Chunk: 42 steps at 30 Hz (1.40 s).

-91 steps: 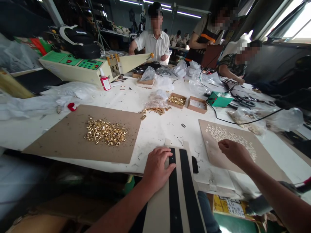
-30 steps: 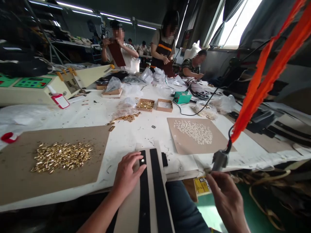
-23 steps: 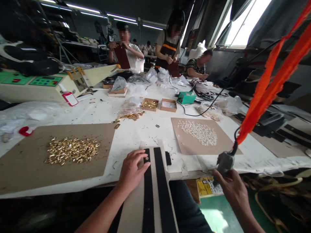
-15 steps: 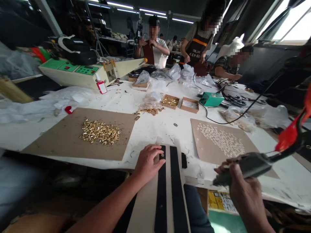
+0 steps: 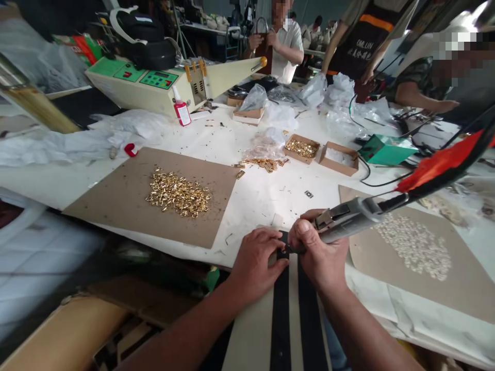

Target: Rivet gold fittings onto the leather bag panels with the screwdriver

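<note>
My right hand (image 5: 323, 257) is wrapped round a grey power screwdriver (image 5: 350, 219) that hangs from a black cable. The driver's tip points down-left onto the far end of a black strap (image 5: 281, 309). My left hand (image 5: 257, 263) grips that strap end, with thumb and fingertips closed around a tiny fitting close to the tip; the fingers partly hide it. The strap lies lengthwise on a long beige board (image 5: 247, 335) in front of me. Parallel to it on the right runs a second black strap (image 5: 310, 314), partly covered by my right forearm.
Brown sheets hold a pile of gold metal pieces (image 5: 180, 195) at left and small clear washers (image 5: 415, 247) at right. Behind are small cardboard boxes (image 5: 340, 158), a red bottle (image 5: 181, 111), a cream machine (image 5: 154, 87) and a green box (image 5: 389, 149). Several people work across the white table (image 5: 201, 139).
My right hand has brought the screwdriver from the right over to the strap end beside my left hand. The left hand stays on the strap. The camera view has turned and dipped.
</note>
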Available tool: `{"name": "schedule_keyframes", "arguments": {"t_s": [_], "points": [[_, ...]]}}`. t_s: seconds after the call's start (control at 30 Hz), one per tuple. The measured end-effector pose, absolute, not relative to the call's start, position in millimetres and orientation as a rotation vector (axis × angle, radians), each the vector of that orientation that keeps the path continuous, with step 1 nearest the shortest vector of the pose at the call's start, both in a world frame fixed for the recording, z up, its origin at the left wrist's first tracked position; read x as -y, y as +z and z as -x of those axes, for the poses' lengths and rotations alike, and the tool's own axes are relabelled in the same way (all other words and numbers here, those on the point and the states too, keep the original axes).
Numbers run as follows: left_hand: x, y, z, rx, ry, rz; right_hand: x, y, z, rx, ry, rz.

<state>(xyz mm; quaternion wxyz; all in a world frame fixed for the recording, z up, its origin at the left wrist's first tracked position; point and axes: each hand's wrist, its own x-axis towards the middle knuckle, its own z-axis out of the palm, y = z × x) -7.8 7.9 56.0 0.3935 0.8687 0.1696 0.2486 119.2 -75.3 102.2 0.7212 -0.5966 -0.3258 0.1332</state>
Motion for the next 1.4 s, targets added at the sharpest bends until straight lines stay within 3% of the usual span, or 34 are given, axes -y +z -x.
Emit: {"name": "schedule_keyframes", "arguments": {"t_s": [0.7, 1.4], "points": [[-8.7, 58.8, 6.8, -0.438, 0.564, -2.235, 74.2, 110.2, -121.9, 0.813, 0.332, 1.356], [-7.2, 50.7, 5.9, -0.478, 0.528, -2.194, 61.3, 111.6, -128.2, 1.064, 0.649, 1.207]]}}
